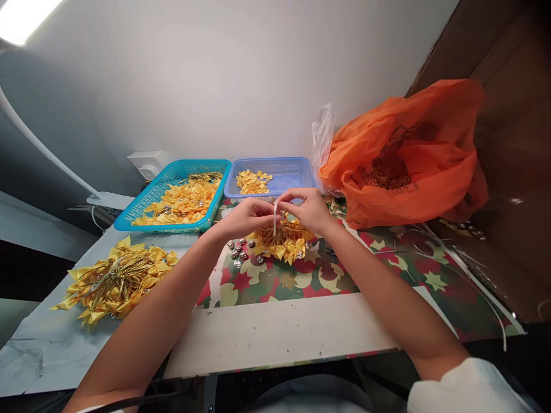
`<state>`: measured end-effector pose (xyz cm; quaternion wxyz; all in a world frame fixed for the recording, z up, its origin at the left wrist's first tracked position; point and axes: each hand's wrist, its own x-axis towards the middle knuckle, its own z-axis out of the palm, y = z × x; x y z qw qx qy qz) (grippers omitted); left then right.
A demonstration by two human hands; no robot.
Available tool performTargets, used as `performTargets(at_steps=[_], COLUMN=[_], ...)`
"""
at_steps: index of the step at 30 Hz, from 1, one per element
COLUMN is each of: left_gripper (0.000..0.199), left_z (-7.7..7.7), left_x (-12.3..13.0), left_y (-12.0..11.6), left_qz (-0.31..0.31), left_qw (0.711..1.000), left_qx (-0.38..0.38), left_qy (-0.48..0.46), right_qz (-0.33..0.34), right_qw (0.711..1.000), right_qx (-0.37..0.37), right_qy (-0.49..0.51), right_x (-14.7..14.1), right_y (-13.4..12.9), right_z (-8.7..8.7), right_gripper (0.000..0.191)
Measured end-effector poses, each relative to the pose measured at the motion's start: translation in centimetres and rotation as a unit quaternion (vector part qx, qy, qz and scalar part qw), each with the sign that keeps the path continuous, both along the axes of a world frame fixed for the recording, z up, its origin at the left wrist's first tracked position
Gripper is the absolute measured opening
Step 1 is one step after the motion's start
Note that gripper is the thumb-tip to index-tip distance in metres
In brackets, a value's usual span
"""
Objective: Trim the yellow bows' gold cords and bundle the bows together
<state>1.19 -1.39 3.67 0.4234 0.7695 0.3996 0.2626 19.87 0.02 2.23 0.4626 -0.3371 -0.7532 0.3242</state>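
Note:
My left hand (246, 218) and my right hand (305, 209) meet above the patterned table cover, thumbs and fingers pinched together. Between them a thin white tie strip (275, 218) bends in an upright loop, with the fingers of both hands closed at it. Directly below the hands lies a bundle of yellow ribbon bows (286, 249) with gold stems gathered toward its middle; some stems are hidden by my fingers. Loose small silver bells (243, 254) lie to the left of this bundle. The ends of the strip are too small to make out.
A larger bundle of yellow bows (116, 278) lies at left. Behind are a teal basket (142, 213) of bows and a blue basket (286, 166) with fewer bows. An orange bag (413, 201) stands at right near loose white strips (469, 275). A lamp arm (43, 143) rises at left.

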Motion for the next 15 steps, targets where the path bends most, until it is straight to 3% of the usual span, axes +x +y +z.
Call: performTargets(at_steps=[6, 11, 15], left_gripper=[0.029, 0.034, 0.032], left_z=[-0.2, 0.2, 0.6], left_x=[0.5, 0.6, 0.5], left_y=[-0.1, -0.4, -0.5], left_qz=[0.053, 0.126, 0.160], left_qw=[0.998, 0.992, 0.986], left_qx=[-0.012, 0.002, -0.035], left_qy=[-0.006, -0.006, -0.028], right_qz=[-0.022, -0.008, -0.020], right_qw=[0.999, 0.994, 0.988], right_qx=[-0.033, -0.110, -0.151], right_qy=[-0.006, -0.019, -0.026], right_x=[-0.2, 0.5, 0.8], right_y=[-0.3, -0.3, -0.5], right_z=[0.3, 1.1, 1.5], right_gripper=[0.013, 0.011, 0.009])
